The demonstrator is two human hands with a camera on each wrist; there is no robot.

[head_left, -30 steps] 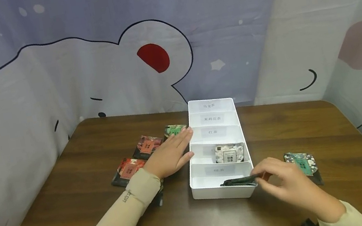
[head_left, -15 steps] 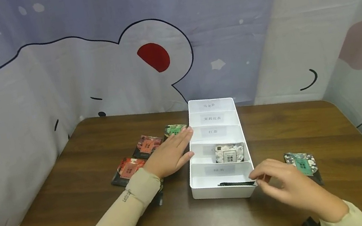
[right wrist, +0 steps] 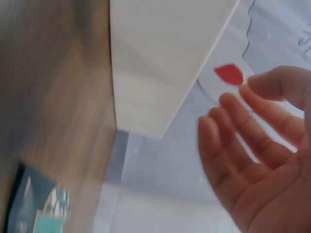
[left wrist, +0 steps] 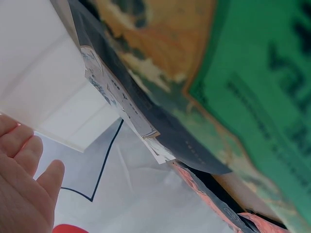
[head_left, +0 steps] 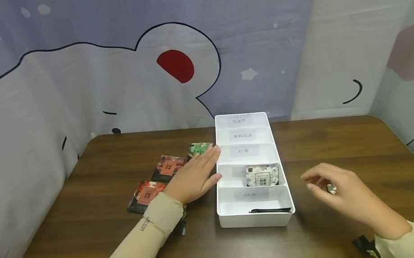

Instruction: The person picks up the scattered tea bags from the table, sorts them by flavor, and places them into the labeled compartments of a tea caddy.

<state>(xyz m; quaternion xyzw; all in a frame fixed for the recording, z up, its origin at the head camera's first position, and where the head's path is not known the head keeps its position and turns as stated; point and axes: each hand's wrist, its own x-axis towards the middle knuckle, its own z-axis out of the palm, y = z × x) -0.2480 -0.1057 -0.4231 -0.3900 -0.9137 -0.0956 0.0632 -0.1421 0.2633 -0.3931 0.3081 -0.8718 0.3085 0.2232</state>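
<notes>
Brown bench (head_left: 248, 254), curtain (head_left: 255, 25) far; white five-compartment box (head_left: 253, 220) stands between straight-fingered left grip (head_left: 194, 176) and empty, loosely curled right grip (head_left: 345, 192).

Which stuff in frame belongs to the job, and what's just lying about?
Likely job:
white divided box
white-patterned sachet in it
dark edge-on sachet in its nearest compartment
red sachets left of it
green sachet
mostly hidden sachet at left
teal-labelled sachet, right side
partly hidden dark packet, lower right

Just background:
wooden table
patterned cloth backdrop
</notes>
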